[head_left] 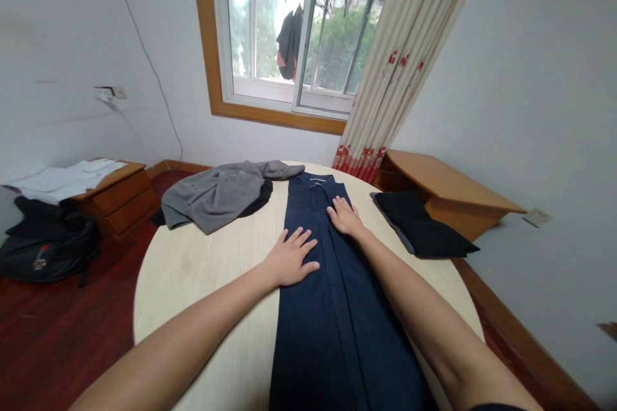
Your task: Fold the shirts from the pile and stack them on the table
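A dark navy button-front shirt lies lengthwise on the round pale table, its collar at the far side and its front placket facing up. My left hand rests flat on the shirt's left half, fingers spread. Farther up, near the collar, my right hand lies on the right half with its fingers stretched out. Neither hand grips the cloth. The shirt's sleeves are not visible, and its lower end runs out of the bottom of the view.
A rumpled grey garment lies over something black at the table's far left. Folded black clothing sits by the right edge. Beyond stand a wooden desk, a long curtain, a drawer cabinet and a black bag.
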`<action>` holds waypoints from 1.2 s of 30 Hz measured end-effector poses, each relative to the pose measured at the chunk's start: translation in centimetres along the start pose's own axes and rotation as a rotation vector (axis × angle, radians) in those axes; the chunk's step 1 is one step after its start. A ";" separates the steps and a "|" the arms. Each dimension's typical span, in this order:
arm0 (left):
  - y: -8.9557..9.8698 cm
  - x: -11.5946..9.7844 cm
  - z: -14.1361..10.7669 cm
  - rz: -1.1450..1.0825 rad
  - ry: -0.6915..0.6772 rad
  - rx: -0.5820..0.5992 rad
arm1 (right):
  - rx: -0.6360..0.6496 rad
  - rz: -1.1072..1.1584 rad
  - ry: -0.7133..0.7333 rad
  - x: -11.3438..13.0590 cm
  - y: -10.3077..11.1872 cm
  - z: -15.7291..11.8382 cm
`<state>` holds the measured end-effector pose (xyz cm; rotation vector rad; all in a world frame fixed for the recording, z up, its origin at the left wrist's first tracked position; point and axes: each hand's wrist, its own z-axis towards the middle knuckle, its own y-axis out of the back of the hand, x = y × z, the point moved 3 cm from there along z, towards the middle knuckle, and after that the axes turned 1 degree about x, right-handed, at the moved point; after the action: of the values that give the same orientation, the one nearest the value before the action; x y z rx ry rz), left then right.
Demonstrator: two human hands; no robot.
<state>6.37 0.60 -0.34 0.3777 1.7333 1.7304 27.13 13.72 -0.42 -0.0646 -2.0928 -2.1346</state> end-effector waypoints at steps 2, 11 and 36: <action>-0.6 -0.1 -0.1 -0.017 0.000 -0.007 | 0.069 -0.001 0.012 -0.3 -0.6 1.8; -1.2 0.0 -0.3 -0.068 -0.001 0.002 | 0.088 -0.036 -0.047 -1.7 -1.3 9.0; -0.8 -0.1 -0.4 -0.093 -0.024 0.050 | -0.004 0.403 0.207 -7.8 -2.3 7.9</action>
<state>6.37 0.15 -1.11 0.3331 1.7520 1.6125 33.93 22.27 -3.61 -0.2338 -1.7799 -1.8218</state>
